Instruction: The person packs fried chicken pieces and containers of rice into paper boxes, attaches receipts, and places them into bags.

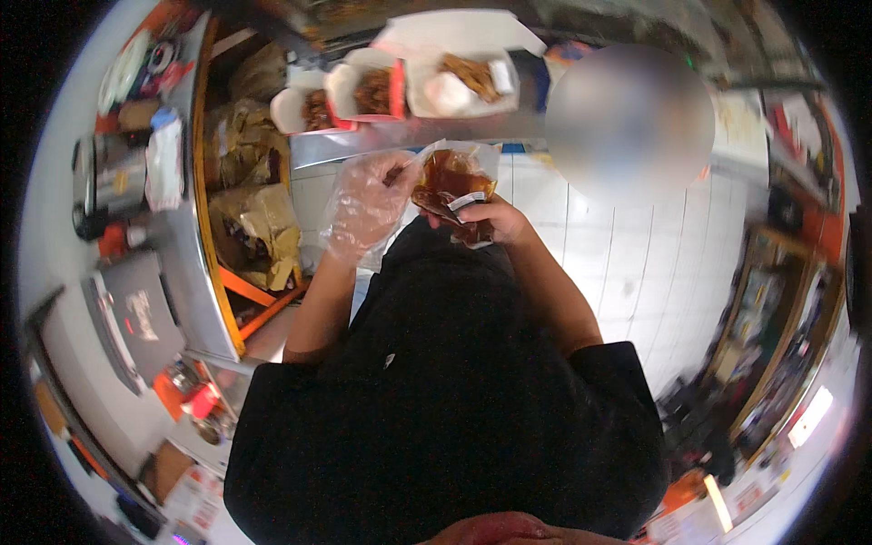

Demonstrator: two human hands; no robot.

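My left hand [368, 208] wears a loose clear plastic glove. Its fingertips pinch a small dark brown piece of food [393, 176] beside a bag. My right hand [504, 219] is bare and grips that clear plastic bag [458, 172] from its lower right. Brown, saucy contents show through the film, and a small white label sits on the bag. Just beyond stand paper takeaway boxes on a metal counter edge [415, 133]. Dark brown food fills the small left box [289, 112] and the middle box [344, 82]. The wider box [419, 102] contains white rice, brown food and a white packet.
A blurred disc [630, 126] covers part of the upper right. Left of me, a metal-topped table [184, 293] carries a dark appliance [112, 180] and a grey case [136, 317]. Crumpled bags [262, 225] fill the shelf beneath. White tiles [599, 252] lie to my right, near wooden-framed shelves [783, 327].
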